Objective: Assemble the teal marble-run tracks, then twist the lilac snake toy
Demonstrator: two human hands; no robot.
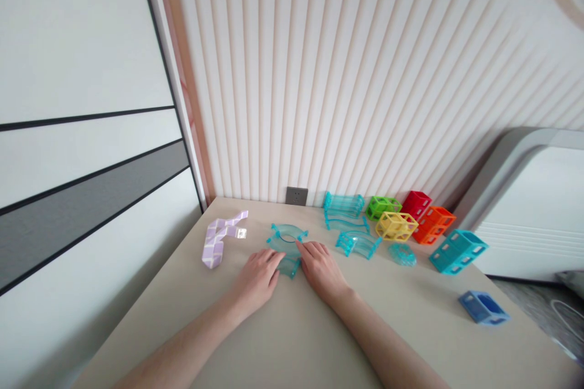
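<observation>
On the beige tabletop in the middle of the view lies a translucent teal plastic track piece (pixel 288 230) with a round opening and small knobs at its corners. A second teal curved piece (pixel 289 267) shows nearer to me, between my hands. My left hand (pixel 261 273) comes in from the left, its fingers bent around that nearer piece's left side. My right hand (pixel 320 265) touches the right side, with its index fingertip by the round opening. The fingers of both hands partly hide where the two pieces meet, so I cannot tell whether they are joined.
A lilac checked necktie (pixel 214 243) lies left. To the right are stacked teal track pieces (pixel 344 206), a curved one (pixel 359 244), a teal ring-shaped bundle (pixel 402 254), and green (pixel 382 208), yellow (pixel 396 227), red (pixel 416 203), orange (pixel 433 224), teal (pixel 457 251) and blue (pixel 483 308) hollow blocks.
</observation>
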